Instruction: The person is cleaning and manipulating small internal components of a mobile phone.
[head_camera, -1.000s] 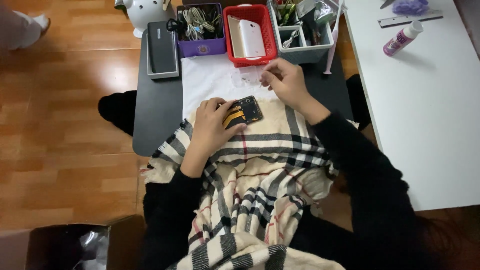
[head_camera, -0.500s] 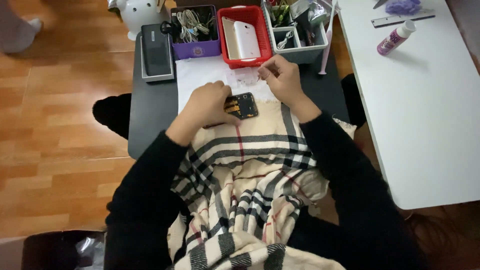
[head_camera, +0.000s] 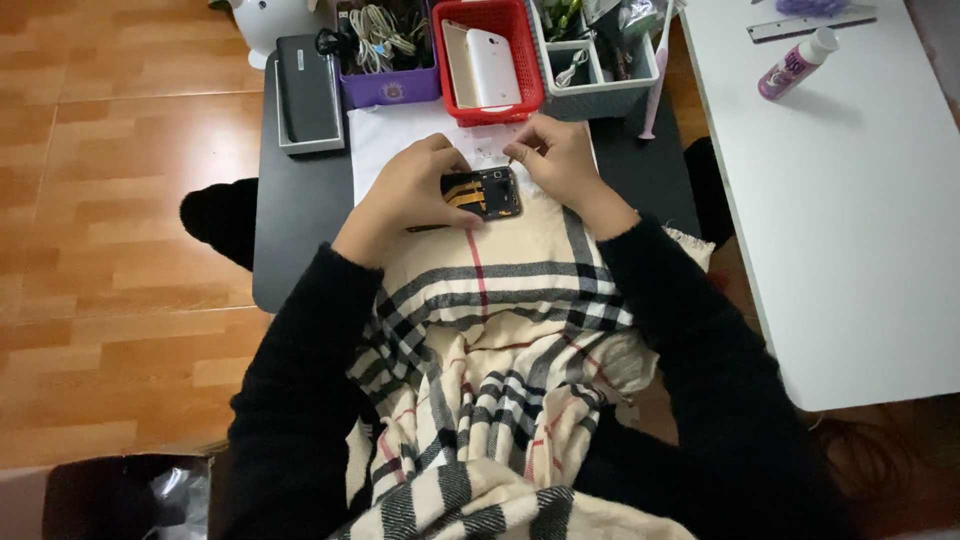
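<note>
Black opened phone chassis w/ orange flex (head_camera: 482, 192) on white sheet (head_camera: 385, 135) at desk edge | L hand (head_camera: 415, 190) clamps it | R hand (head_camera: 555, 160) pinches tiny part, unclear | back off, internals exposed; reassembly pending.

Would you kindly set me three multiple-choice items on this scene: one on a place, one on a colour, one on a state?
1. Where does the opened phone lie?
A. in the purple bin
B. on the plaid scarf's edge at the dark table
C. on the white table

2. What colour is the basket that holds the two phones?
A. red
B. green
C. yellow

3. What is the left hand doing?
A. hanging free
B. resting on the opened phone
C. gripping the bottle

Answers: 1 B, it rests on the plaid scarf by the dark table; 2 A, its rim is red; 3 B, its fingers lie over the phone's left end, while the right hand pinches something tiny beside it.
</note>
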